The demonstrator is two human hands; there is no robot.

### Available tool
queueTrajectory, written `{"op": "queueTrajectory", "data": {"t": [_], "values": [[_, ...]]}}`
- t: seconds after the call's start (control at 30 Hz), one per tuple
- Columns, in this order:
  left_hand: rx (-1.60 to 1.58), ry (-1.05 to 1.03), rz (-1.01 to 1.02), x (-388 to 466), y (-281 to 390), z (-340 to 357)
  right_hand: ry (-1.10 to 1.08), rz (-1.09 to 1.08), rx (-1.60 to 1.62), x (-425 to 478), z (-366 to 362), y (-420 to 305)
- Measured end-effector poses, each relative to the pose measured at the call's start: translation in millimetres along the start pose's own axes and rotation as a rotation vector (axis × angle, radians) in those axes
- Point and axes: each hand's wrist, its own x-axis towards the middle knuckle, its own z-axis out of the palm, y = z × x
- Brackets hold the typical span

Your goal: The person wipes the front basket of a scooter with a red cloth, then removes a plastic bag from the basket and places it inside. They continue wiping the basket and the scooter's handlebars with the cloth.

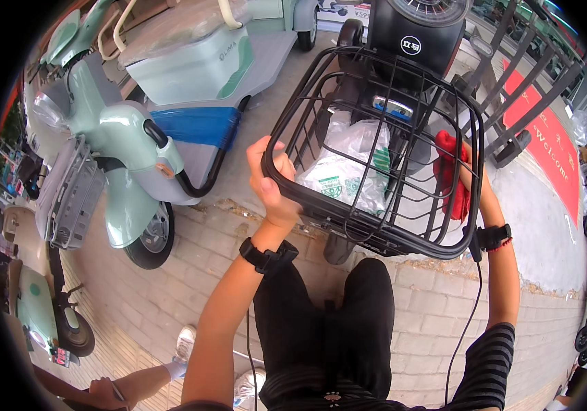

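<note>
A black wire basket (375, 226) is mounted on the front of a black electric scooter (411, 31), right before me. My left hand (273, 180) is curled around the basket's left rim near its front corner. On the basket's right side, my right hand (467, 159) has a red cloth (450, 180) pressed against the wires; the rim partly hides its fingers. Inside the basket lies a crumpled white plastic bag (350, 164) with green print.
A pale green three-wheeled scooter (123, 138) stands at the left, another green scooter (36, 303) lower left. A person's leg and hand (108, 393) are at the lower left. Dark metal railings (519, 87) and a red mat (550, 144) lie to the right.
</note>
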Motion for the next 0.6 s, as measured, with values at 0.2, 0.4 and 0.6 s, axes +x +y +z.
{"op": "queueTrajectory", "data": {"t": [0.2,0.4,0.6], "values": [[0.02,-0.03,0.004,3.1,3.9,-1.1,0.059,0.075,-0.178,-34.6,7.6,-39.2],[0.072,-0.042,0.001,2.6,4.3,0.9,-0.142,0.204,-0.079,-104.5,41.8,-30.3],[0.025,-0.04,-0.025,2.0,4.1,2.7,0.06,0.392,0.698,-109.6,65.5,19.7]]}}
